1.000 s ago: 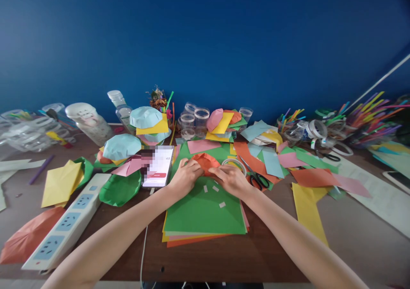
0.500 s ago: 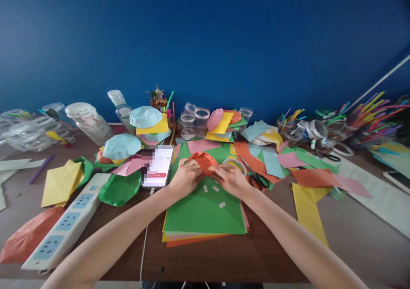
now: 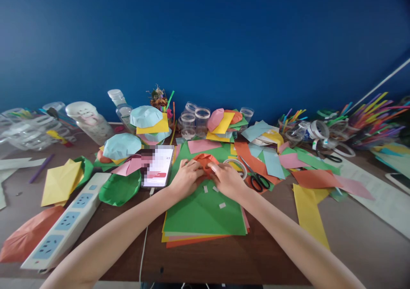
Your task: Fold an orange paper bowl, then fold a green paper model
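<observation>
An orange folded paper piece (image 3: 205, 159), rounded like a shallow bowl, rests over the far part of a green paper sheet (image 3: 205, 216). My left hand (image 3: 187, 178) grips its left edge with curled fingers. On the other side, my right hand (image 3: 227, 178) is closed at its right edge, fingers reaching into it. Several small white tape pieces (image 3: 222, 205) lie on the green sheet just below my hands. A tape roll (image 3: 244, 169) sits right of my right hand, with black-handled scissors (image 3: 259, 181) beyond it.
A phone (image 3: 156, 169) lies left of my left hand, beside a green paper bowl (image 3: 120, 189) and a white power strip (image 3: 68, 220). Coloured paper strips (image 3: 315, 179) spread to the right. Clear plastic cups (image 3: 201, 120) and folded paper stacks (image 3: 146, 117) stand along the blue wall.
My right hand has shifted slightly left, its fingers moving further onto the inside of the orange paper. My left hand stays at the left edge.
</observation>
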Demonstrator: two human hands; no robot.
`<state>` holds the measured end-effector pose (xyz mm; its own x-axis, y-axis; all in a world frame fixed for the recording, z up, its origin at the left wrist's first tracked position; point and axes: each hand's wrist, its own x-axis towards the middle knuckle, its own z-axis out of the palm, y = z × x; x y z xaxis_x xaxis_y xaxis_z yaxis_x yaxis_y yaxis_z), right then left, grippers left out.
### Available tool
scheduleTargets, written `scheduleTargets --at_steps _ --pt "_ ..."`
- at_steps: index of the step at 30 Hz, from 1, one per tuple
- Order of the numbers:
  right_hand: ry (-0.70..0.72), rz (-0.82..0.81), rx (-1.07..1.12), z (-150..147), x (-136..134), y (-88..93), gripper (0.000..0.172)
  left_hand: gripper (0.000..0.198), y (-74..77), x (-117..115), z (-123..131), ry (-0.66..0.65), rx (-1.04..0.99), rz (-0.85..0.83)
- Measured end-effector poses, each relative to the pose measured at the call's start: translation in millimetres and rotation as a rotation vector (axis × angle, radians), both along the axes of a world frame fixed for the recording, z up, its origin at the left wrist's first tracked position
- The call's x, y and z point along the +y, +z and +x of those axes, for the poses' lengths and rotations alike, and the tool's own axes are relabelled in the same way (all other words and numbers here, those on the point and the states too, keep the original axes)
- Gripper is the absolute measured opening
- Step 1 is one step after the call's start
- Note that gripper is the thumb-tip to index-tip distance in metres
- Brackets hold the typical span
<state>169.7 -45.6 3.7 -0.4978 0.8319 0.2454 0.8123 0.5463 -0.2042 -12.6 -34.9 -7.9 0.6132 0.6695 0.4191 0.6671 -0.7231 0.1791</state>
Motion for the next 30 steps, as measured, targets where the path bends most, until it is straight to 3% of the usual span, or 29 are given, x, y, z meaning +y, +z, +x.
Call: scheduleTargets --at_steps 9,18,26,30 --pt "0.081 0.056 0.118 9 1 0.0 0.027 0.012 6.0 0 -2 0.045 -0.012 -0.08" --pt "0.041 0.003 0.125 10 8 -11.3 0.032 0.016 -0.2 -1 -3 -0.054 0.028 0.066" --pt "0.071 0.084 0.186 10 4 -9.1 0.03 0.017 -2.5 2 -6 -0.061 0.041 0.032" --pt "0.126 0.144 0.111 11 1 -7.8 0.024 0.015 -3.0 3 -6 -0.05 0.031 0.031"
